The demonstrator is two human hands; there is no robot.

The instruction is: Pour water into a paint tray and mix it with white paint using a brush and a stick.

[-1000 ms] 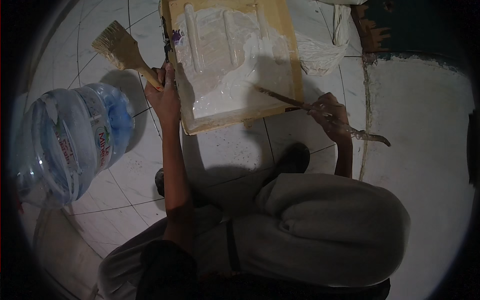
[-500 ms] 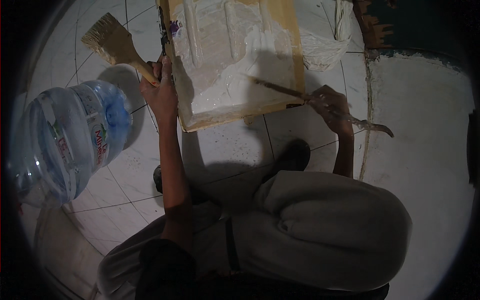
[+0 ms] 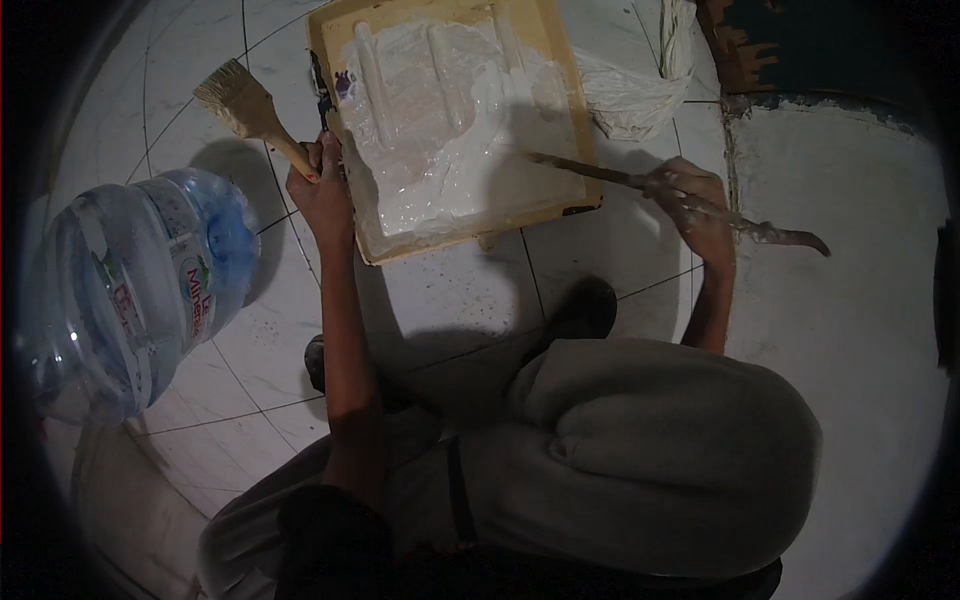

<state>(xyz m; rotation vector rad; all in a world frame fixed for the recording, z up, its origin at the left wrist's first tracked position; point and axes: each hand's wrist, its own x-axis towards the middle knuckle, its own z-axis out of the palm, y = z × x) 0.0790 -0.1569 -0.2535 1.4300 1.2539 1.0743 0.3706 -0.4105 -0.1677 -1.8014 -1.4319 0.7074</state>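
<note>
– What's in the yellow tray point(image 3: 575, 120)?
– White paste point(image 3: 430, 110); it sits on the tiled floor point(image 3: 620, 260).
– The hands?
– The right hand point(image 3: 695, 205) grips a coated stick point(image 3: 600, 175) over the tray's right edge; the left hand point(image 3: 320, 190) clasps the left rim and a brush point(image 3: 250, 110).

yellow tray point(image 3: 570, 110) with white paste, blue water jug point(image 3: 140, 290), white tiles point(image 3: 590, 260)

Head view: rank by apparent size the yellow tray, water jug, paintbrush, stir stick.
1. Yellow tray and water jug: look about alike; the jug sits near the bent rim, so unsure.
2. Stir stick in the right hand: long but thin.
3. Paintbrush, by the left hand.
</note>
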